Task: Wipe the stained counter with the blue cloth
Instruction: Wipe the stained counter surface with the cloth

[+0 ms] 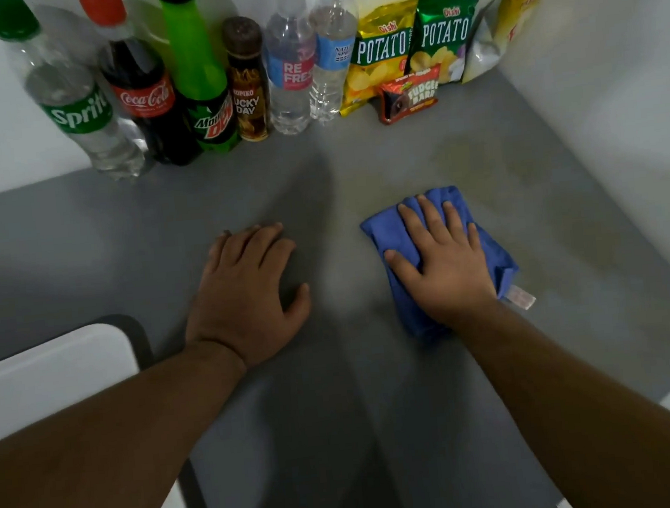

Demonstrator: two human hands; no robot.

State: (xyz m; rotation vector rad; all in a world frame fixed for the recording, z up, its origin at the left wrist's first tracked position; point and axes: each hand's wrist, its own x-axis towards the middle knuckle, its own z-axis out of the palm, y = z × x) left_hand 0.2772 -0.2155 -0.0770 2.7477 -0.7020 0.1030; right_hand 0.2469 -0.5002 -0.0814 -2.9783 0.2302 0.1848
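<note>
A folded blue cloth [380,231] with a white tag lies on the grey counter [336,375], right of centre. My right hand [441,258] rests flat on top of the cloth, fingers spread and pressing it down. A faint yellowish stain [491,159] marks the counter just beyond the cloth, toward the back right. My left hand [247,292] lies palm down on the bare counter to the left, fingers apart, holding nothing.
Along the back wall stand several drink bottles, among them Sprite [73,102], Coca-Cola [140,88] and Mountain Dew [200,75]. Snack bags [384,51] and a fudge bar pack [409,97] sit at the back right. A white rounded object [52,375] lies at the left edge.
</note>
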